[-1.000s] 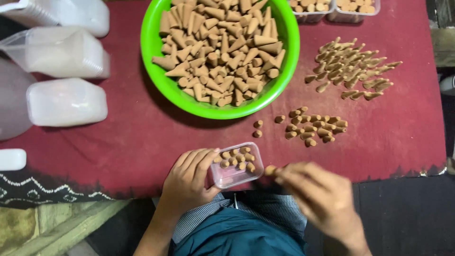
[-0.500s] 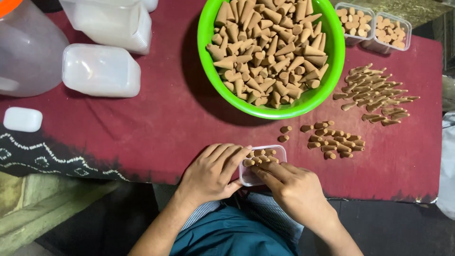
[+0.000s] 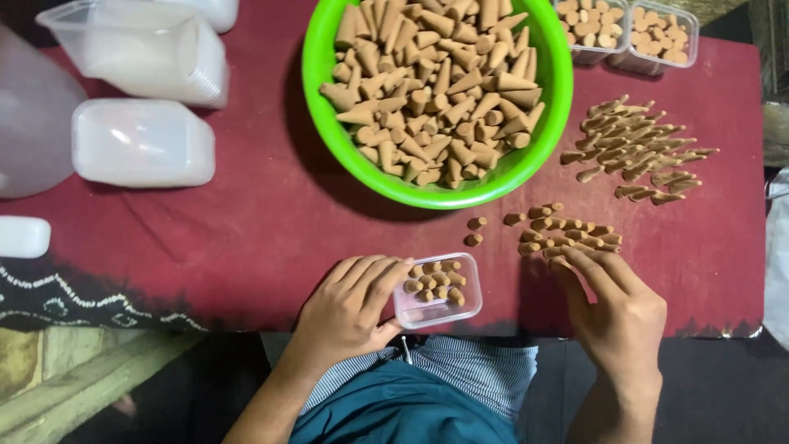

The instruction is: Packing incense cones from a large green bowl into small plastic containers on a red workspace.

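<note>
My left hand (image 3: 349,308) grips the left side of a small clear plastic box (image 3: 440,310) at the table's near edge; several tan cones stand inside it. My right hand (image 3: 612,308) lies to the right of the box, fingers spread, with the fingertips touching the near edge of a small cluster of upright tan cones (image 3: 567,234) on the red cloth. Whether a cone is pinched between those fingers I cannot tell. Two loose cones (image 3: 474,231) stand just beyond the box.
A green bowl (image 3: 329,140) heaped with tan cones sits at the top middle. A pile of thin cones (image 3: 633,152) lies right. Two filled clear boxes (image 3: 629,33) stand top right. Stacks of empty boxes (image 3: 144,144) and a jug (image 3: 29,131) are left.
My right hand has left the small box and moved right to the cluster of cones. The left hand keeps its hold on the box. The camera view shifted slightly.
</note>
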